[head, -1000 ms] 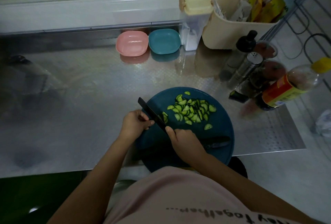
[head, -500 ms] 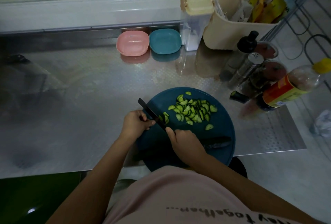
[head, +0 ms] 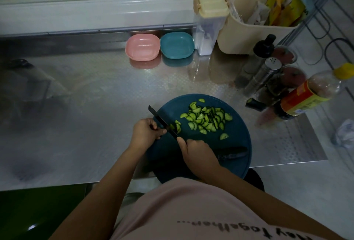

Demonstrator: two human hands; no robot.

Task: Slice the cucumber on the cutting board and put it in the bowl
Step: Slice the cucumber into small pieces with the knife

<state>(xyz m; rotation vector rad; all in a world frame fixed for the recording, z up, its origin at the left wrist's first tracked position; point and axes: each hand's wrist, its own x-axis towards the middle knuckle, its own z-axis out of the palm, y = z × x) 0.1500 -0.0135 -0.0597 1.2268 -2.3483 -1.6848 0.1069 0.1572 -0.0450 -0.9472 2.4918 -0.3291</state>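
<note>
A round dark-blue cutting board (head: 237,143) lies at the counter's front edge. On its far half sits a heap of green half-moon cucumber slices (head: 206,119). My right hand (head: 199,153) grips a black knife (head: 162,121), blade pointing away and left, edge down on the board. My left hand (head: 146,132) is curled just left of the blade, fingers closed over the last cucumber piece, which is mostly hidden; a few fresh slices (head: 177,125) lie right of the blade. A pink bowl (head: 142,47) and a teal bowl (head: 177,45) stand at the back wall.
A dark object (head: 232,153) lies on the board's near right. Right of the board stand a yellow-capped sauce bottle (head: 310,94), a steel shaker (head: 262,78), a black-topped bottle (head: 264,48) and a cucumber end (head: 255,104). A beige basket (head: 254,28) and clear container (head: 208,21) sit behind.
The knife and both hands stay nearly in place at the board's left side; the blade shifts only slightly. The slice heap looks unchanged.
</note>
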